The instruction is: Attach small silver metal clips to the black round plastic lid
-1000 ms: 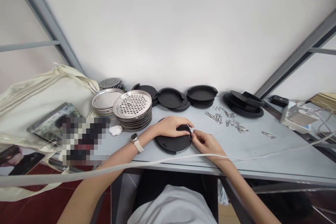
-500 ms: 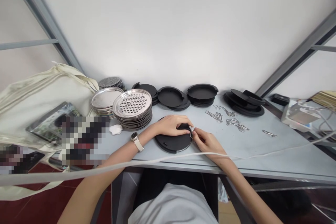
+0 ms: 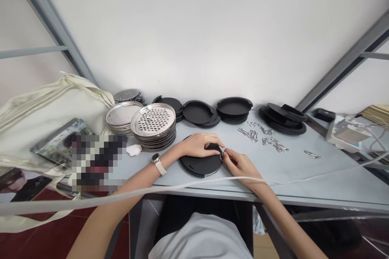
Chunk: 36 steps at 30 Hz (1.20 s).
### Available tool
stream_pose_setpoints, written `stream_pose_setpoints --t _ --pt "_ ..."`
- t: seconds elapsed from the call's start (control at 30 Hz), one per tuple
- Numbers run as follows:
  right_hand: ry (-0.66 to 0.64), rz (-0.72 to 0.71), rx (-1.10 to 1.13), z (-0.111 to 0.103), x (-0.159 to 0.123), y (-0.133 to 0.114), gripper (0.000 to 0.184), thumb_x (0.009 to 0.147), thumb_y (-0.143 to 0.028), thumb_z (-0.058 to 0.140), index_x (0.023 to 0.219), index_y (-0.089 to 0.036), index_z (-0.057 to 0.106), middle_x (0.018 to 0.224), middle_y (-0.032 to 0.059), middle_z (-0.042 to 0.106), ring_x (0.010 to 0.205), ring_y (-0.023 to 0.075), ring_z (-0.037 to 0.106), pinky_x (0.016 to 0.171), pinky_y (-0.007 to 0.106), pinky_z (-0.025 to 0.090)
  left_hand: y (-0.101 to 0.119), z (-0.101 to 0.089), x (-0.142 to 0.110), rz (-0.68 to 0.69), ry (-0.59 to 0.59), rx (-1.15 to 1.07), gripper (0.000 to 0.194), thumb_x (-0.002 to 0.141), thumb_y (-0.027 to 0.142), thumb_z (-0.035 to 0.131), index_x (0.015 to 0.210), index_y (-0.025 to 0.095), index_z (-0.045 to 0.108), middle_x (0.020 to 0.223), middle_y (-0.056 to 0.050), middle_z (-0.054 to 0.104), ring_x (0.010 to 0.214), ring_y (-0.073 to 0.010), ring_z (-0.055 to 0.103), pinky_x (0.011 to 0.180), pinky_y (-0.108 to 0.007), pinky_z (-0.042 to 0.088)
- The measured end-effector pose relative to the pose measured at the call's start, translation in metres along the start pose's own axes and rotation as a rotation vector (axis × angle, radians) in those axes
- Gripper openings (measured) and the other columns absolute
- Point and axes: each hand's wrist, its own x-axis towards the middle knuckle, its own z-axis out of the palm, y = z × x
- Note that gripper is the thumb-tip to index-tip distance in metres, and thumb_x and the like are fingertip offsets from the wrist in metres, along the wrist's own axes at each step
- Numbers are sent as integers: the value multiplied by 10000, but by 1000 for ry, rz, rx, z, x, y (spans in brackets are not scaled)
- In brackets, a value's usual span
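Observation:
A round black disc (image 3: 200,166) with a raised rim lies on the table in front of me. My left hand (image 3: 199,145) rests over its far part, with curved thumb and fingers reaching the right edge. There the fingertips close on a small silver metal clasp (image 3: 221,151), which seems to have a ring. My right hand (image 3: 240,164) pinches the same clasp from the right, between thumb and forefinger. The fingers partly cover the clasp, so how it joins the disc is hidden.
Stacked metal grater discs (image 3: 153,121) and plain metal discs (image 3: 123,114) stand left. Black round parts (image 3: 234,107) line the wall. Silver clasps (image 3: 275,144) lie right. A white cable (image 3: 182,184) crosses in front; a cream bag (image 3: 60,101) sits at far left.
Almost nothing differs. Both hands stay at the disc's right edge, with only a slight shift of the fingertips and clasp.

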Motion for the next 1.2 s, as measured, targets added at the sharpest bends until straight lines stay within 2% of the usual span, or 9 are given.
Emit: stream_pose_setpoints --t 0.33,0.63,0.83,1.2 --pt "18 -8 -61 0 2 -2 310 925 -358 313 688 -208 446 585 -14 506 513 122 417 519 233 308 2 -1 1 0 2 12 277 848 307 563 1099 199 612 1062 -34 621 720 -100 549 677 -209 403" --pt "32 -20 -77 -1 0 -2 315 925 -348 318 708 -205 495 600 1 552 509 129 448 519 237 325 3 -2 0 4 -1 -1 294 850 280 567 1131 199 594 1105 -42 613 952 -147 580 801 -212 414" --pt "28 -24 -68 -1 1 -1 320 932 -351 300 750 -203 519 659 22 601 540 143 498 551 243 349 1 -1 0 27 3 6 286 857 289 556 1124 194 589 1092 -44 609 973 -154 577 841 -230 418" --pt "30 -34 -76 -1 0 -2 320 929 -350 303 723 -204 499 628 14 576 510 128 437 525 240 334 1 -1 3 71 22 11 267 852 289 568 1099 193 602 1076 -62 630 1030 -183 550 987 -318 354"
